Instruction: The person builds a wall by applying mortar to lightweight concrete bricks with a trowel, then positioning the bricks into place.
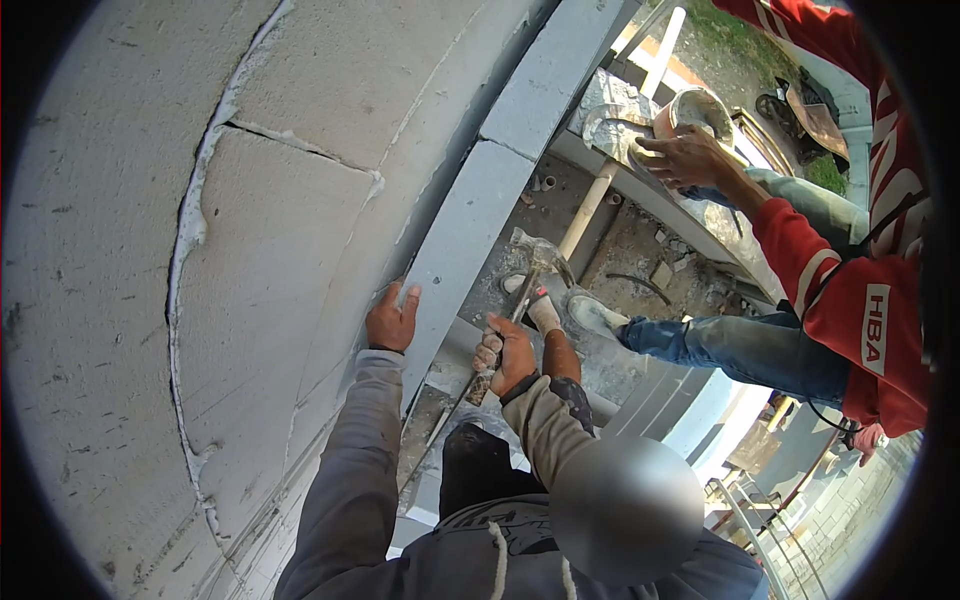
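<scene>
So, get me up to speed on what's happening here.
The person's right hand grips a claw hammer with a greyish metal head. The left hand rests on a long, pale-grey rectangular block beside the big off-white wall. Across from them, a co-worker in a red-sleeved top has a hand at a round, pale container; whether it touches is hard to tell.

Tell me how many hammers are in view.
1. The hammer is gripped in the right hand, its head beyond the fist. The left hand has none; it lies at the edge of the grey block. Others may be hidden from view.
</scene>
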`<state>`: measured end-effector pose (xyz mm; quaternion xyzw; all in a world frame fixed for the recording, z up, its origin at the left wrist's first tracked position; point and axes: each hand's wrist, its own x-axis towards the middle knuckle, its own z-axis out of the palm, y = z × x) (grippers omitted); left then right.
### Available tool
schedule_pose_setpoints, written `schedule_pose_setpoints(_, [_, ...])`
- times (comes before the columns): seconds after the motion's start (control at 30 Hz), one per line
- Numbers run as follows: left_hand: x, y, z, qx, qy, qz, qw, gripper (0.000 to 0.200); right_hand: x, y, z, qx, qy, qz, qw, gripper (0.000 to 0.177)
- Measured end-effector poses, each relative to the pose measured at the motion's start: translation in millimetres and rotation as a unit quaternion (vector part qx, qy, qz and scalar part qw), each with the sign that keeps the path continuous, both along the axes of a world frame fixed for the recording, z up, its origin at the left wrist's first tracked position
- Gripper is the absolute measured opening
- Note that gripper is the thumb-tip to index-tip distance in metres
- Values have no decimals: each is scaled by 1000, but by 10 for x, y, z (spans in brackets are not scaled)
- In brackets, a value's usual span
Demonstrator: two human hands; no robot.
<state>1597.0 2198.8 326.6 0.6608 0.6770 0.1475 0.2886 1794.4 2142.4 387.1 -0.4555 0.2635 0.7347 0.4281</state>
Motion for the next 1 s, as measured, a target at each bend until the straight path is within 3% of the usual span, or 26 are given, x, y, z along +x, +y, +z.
schedule_pose_setpoints(0.17, [9, -2, -16, 45, -12, -1, 999, 38, 57, -87, -72, -19, 12, 42, 999, 24])
schedule_pose_setpoints(0.47, [38, 14, 96, 6, -26, 6, 1000, 35, 591, 111, -179, -7, -51, 49, 997, 20])
schedule_pose_setpoints(0.53, [32, 13, 98, -2, -31, 5, 999, 33, 719, 173, -170, -45, -120, 76, 989, 24])
schedule_pose_setpoints(0.7, [62, 24, 111, -2, -33, 15, 999, 32, 995, 265, -253, -3, -299, 132, 945, 18])
schedule_pose_setpoints(0.8, [66, 9, 75, 24, -39, 12, 999, 33, 1074, 296, -170, 42, -442, 131, 886, 27])
schedule_pose_setpoints(0.83, [67, 34, 67, 40, -41, 11, 998, 33, 1105, 260, -275, 83, -543, 158, 820, 34])
schedule_pose_setpoints(1.0, [71, 36, 110, -17, -29, 20, 999, 33, 1297, 678, -415, 66, -462, 139, 873, 38])
